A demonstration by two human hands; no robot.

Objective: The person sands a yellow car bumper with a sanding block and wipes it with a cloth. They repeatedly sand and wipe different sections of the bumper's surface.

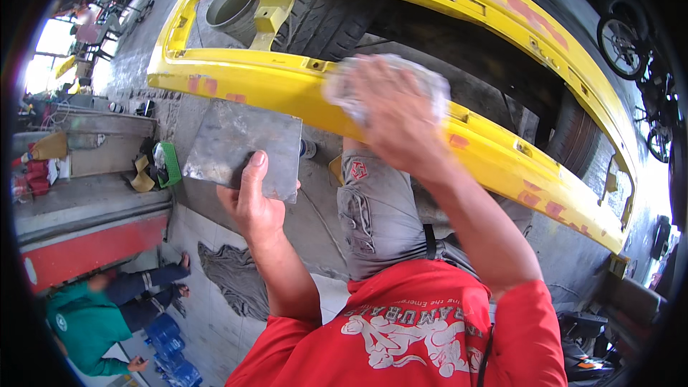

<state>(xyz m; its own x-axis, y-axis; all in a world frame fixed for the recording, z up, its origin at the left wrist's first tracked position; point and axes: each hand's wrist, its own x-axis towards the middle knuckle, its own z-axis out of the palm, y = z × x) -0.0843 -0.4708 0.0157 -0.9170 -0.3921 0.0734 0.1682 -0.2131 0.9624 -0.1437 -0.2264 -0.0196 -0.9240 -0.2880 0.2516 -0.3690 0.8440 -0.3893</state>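
Observation:
A long yellow vehicle body panel [272,86], a frame with wide openings, stretches across the view in front of me. Reddish filler patches dot its surface. My right hand [394,115], smeared by motion, presses a crumpled white cloth [434,89] against the panel's near rail, and part of the cloth is hidden under the palm. At the left, my left hand [252,201] grips a flat grey square plate [244,136] by its near edge, thumb on top and fingers underneath. The plate hovers just on my side of the rail, smudged on its face.
Black tyres [322,21] and a grey bucket [233,14] show through the panel's openings. A small can [307,148] stands behind the plate. A green basket [169,163] sits on a ledge at left. Lower left, a person in green [86,322] is near blue water bottles [168,347].

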